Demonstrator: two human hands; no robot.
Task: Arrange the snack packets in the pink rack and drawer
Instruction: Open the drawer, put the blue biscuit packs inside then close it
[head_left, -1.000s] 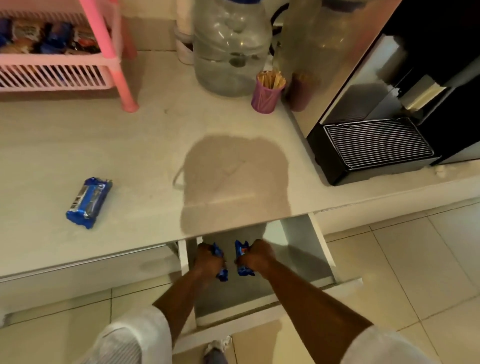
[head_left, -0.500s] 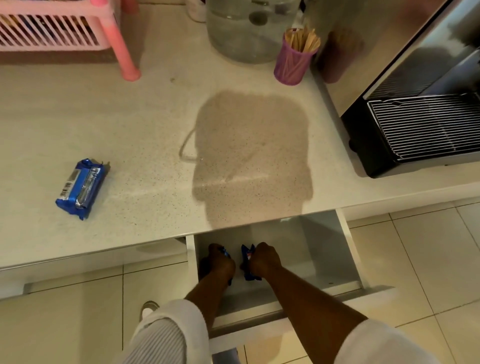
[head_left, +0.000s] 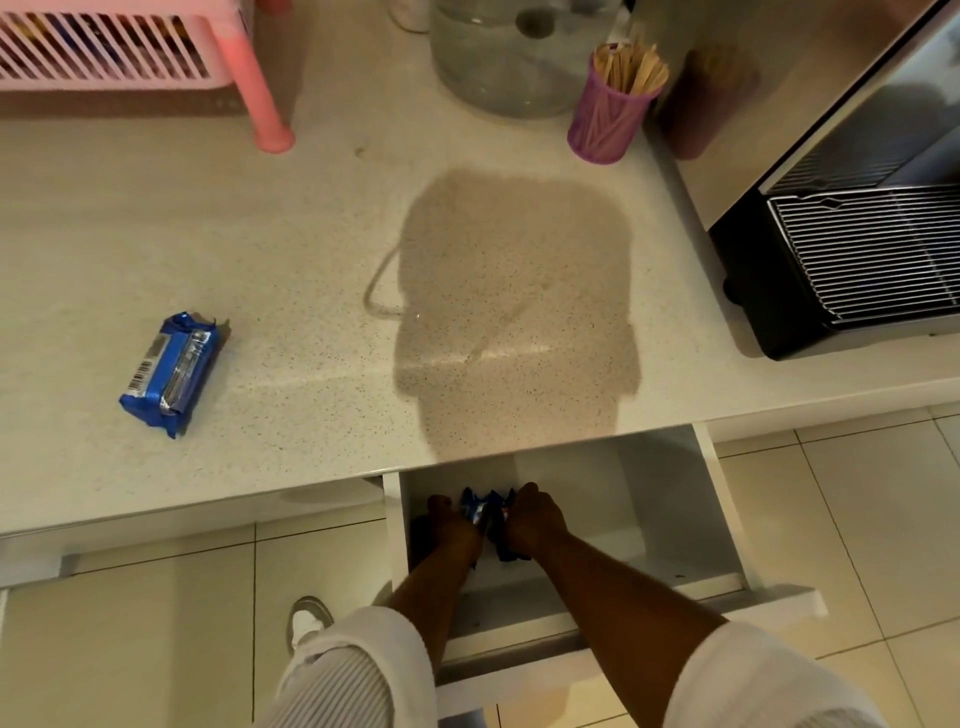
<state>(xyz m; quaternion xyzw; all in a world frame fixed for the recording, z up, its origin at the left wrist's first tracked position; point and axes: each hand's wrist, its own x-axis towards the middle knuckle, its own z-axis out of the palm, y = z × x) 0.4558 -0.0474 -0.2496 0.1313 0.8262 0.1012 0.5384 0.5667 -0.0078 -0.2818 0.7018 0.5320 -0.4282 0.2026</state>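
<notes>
Both hands (head_left: 493, 525) grip blue packets (head_left: 480, 506) inside open drawer (head_left: 675, 525).

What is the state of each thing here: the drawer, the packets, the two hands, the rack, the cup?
drawer: pulled open
left hand: in the drawer, grips a blue packet
right hand: in the drawer, grips another packet
counter packet: lies flat, sealed, untouched
rack: stands on the counter, contents unclear
cup: upright, full of wooden sticks
</notes>
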